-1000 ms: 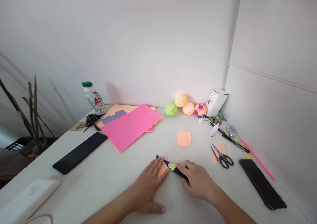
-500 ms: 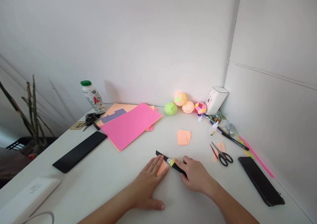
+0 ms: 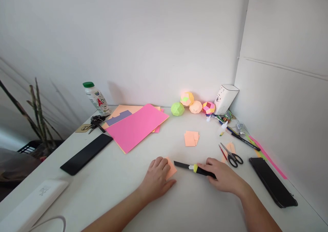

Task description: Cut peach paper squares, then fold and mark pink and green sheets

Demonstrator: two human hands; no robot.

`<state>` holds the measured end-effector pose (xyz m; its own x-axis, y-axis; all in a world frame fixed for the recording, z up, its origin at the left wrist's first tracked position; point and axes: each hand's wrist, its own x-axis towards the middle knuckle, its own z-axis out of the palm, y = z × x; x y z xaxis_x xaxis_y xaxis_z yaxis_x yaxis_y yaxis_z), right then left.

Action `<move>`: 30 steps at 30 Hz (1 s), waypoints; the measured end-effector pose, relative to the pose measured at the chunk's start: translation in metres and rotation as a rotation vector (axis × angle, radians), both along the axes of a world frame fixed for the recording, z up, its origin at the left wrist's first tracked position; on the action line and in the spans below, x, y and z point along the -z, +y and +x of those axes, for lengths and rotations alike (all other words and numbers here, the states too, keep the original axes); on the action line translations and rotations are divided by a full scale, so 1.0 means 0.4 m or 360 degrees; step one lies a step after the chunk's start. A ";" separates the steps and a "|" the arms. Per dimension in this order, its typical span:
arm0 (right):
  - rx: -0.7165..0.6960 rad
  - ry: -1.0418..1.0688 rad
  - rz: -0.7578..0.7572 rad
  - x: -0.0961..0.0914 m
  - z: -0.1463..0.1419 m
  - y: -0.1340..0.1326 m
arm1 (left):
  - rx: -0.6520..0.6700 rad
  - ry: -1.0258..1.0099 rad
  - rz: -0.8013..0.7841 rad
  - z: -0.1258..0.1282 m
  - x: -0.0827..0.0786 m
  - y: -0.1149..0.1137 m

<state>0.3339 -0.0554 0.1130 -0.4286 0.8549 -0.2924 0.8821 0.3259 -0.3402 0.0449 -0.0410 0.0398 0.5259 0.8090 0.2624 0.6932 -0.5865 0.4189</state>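
My left hand (image 3: 158,178) lies on the white table with its fingers curled over a small peach-orange paper piece (image 3: 170,169). Part of that paper is covered by the fingers; its right corner shows beside them. My right hand (image 3: 221,174) is closed around a black and yellow utility knife (image 3: 203,170). Its long dark blade points left, apart from the paper. Farther back lies a small stack of peach-orange paper squares (image 3: 191,139).
Pink and orange sheets (image 3: 138,127) lie at the back left, near a bottle (image 3: 96,98) and a black flat bar (image 3: 87,154). Paper polyhedra (image 3: 177,109) line the wall. Scissors (image 3: 232,156), pens (image 3: 246,142) and a black case (image 3: 273,182) lie right. A white box (image 3: 33,204) is front left.
My right hand has drawn the knife to the right, off the paper. My left hand's flat, spread fingers have curled in over the paper piece. The view has shifted slightly.
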 end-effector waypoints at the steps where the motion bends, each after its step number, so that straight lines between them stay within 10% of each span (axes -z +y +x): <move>1: 0.0018 0.0036 -0.0032 -0.003 0.012 0.003 | 0.0001 -0.0019 -0.0002 -0.003 0.002 0.003; 30: 0.0004 0.0291 -0.0305 -0.004 0.055 0.012 | 0.0175 -0.0053 0.0150 -0.028 -0.006 0.029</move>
